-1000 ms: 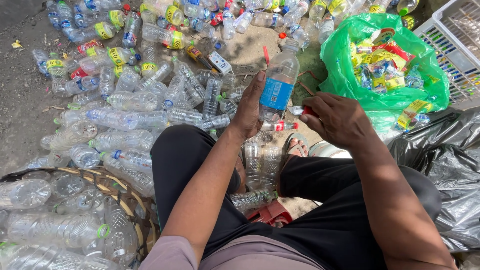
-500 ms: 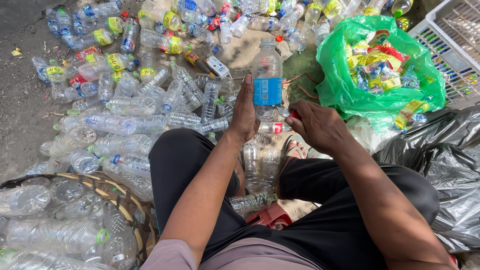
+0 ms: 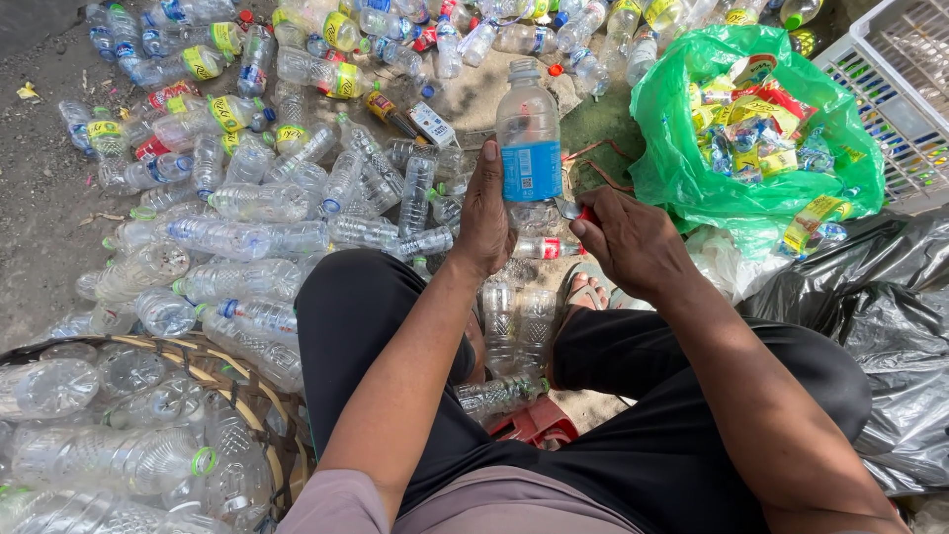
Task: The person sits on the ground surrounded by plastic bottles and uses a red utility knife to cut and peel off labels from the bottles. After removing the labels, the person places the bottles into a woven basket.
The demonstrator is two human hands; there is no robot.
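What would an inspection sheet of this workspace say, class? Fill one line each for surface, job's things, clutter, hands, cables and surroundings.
Surface: bare gritty ground, partly in shade.
Job's things: clear plastic bottle with a blue label, held upright, cap off; small red-handled blade at its lower side.
Clutter: pile of empty bottles on the ground; woven basket holding more bottles.
Hands: left hand grips the bottle; right hand grips the blade.
Cables: nothing seen.
Surroundings: green bag of torn labels, black bag, white crate, red stool.
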